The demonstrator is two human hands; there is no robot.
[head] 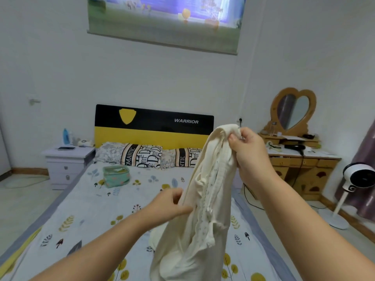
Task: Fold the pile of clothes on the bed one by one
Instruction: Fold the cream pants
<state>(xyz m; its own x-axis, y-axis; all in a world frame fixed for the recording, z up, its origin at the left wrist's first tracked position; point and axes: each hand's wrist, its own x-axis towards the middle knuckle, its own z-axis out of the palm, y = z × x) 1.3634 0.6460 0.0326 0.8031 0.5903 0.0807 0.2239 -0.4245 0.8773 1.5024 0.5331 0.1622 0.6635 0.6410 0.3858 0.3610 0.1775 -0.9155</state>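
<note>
A cream-coloured garment [205,199] hangs in front of me over the bed [85,216]. My right hand [247,151] is raised and pinches the garment's top edge. Lower and to the left, my left hand [172,205] grips the garment's side edge about halfway down. The cloth's lower part bunches near the bottom of the view, and a small cream fold lies on the sheet behind it. The rest of the pile is hidden or out of view.
The bed has a leaf-print sheet, two pillows [142,155] and a yellow-black headboard [154,126]. A teal pouch [116,175] lies near the pillows. A white nightstand [68,165] stands left; a wooden dresser [300,165] and white fan [353,179] stand right.
</note>
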